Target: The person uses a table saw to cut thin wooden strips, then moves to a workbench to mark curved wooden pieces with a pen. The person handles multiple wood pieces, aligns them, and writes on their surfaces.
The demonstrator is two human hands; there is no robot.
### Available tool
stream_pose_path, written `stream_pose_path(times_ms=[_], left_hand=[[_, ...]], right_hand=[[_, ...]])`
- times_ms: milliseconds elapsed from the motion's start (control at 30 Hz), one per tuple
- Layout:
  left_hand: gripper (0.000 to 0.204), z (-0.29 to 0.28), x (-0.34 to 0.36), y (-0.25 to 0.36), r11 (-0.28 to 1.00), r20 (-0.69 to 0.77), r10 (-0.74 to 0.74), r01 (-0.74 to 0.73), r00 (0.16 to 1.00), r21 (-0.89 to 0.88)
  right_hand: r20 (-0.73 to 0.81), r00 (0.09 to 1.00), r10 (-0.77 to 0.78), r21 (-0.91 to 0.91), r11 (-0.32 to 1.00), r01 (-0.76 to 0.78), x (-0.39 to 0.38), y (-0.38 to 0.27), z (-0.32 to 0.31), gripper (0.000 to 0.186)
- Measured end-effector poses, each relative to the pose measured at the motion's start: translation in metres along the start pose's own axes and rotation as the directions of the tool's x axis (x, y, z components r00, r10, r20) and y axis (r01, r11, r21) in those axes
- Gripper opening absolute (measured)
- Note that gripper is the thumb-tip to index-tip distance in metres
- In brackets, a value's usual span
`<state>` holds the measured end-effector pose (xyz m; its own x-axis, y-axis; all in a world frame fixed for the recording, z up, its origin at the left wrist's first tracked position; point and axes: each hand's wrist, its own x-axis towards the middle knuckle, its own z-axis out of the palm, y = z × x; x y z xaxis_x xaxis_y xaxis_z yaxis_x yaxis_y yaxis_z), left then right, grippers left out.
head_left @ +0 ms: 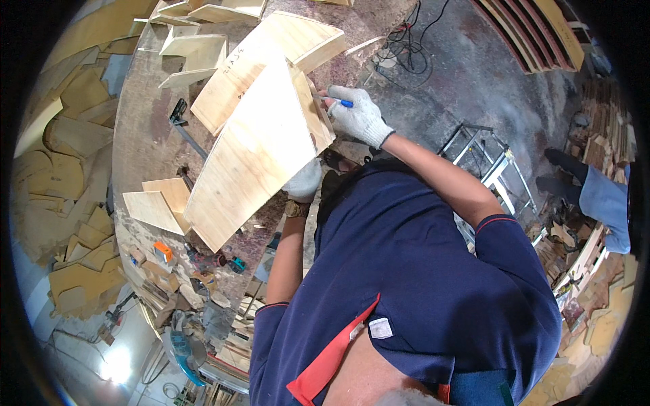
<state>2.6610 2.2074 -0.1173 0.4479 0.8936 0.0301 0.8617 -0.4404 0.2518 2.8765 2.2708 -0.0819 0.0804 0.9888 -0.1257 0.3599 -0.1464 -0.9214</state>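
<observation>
A tapered plywood box (233, 183) stands tilted in front of me, its broad pale face glaring under the light. My right hand (357, 116), in a white knit glove, is closed round a blue pen (347, 103) beside the box's right-hand side. Against the lower right edge of the box rests my left hand (305, 180), also gloved; its fingers are hidden behind the wood. Just behind lies another plywood piece (288, 37) with pencilled marks on it.
More angled plywood pieces (196, 54) and a small one (154, 208) lie on the worktable (145, 122). A bar clamp (186, 132), an orange tool (163, 251) and a drill (206, 259) are there too. Cables (406, 51) and a metal frame (497, 169) occupy the floor at right, near another person's legs (602, 196).
</observation>
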Motion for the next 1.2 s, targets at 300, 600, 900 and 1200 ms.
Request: stream_pose_path(times_ms=[300, 600, 900, 1200], left_hand=[[0.066, 0.011, -0.004, -0.005, 0.999, -0.056, 0.041, -0.039, 0.998, 0.029], [0.064, 0.02, -0.008, -0.009, 0.993, -0.242, 0.111, -0.098, 0.964, 0.062], [0.063, 0.021, -0.006, -0.006, 0.996, 0.0, -0.057, 0.057, 0.998, 0.069], [0.062, 0.024, -0.005, -0.006, 0.995, 0.006, -0.088, 0.088, 0.996, 0.044]], right_hand=[[0.192, 0.981, 0.019, -0.039, 0.999, -0.012, -0.05, -0.007, -0.017, 0.023], [0.525, 0.851, 0.005, -0.044, 0.999, 0.021, -0.075, -0.012, -0.03, 0.021], [0.258, 0.943, 0.209, -0.055, 0.978, -0.202, -0.023, -0.016, -0.027, 0.023], [0.403, 0.886, 0.229, -0.154, 0.971, -0.181, 0.003, -0.026, -0.024, 0.027]])
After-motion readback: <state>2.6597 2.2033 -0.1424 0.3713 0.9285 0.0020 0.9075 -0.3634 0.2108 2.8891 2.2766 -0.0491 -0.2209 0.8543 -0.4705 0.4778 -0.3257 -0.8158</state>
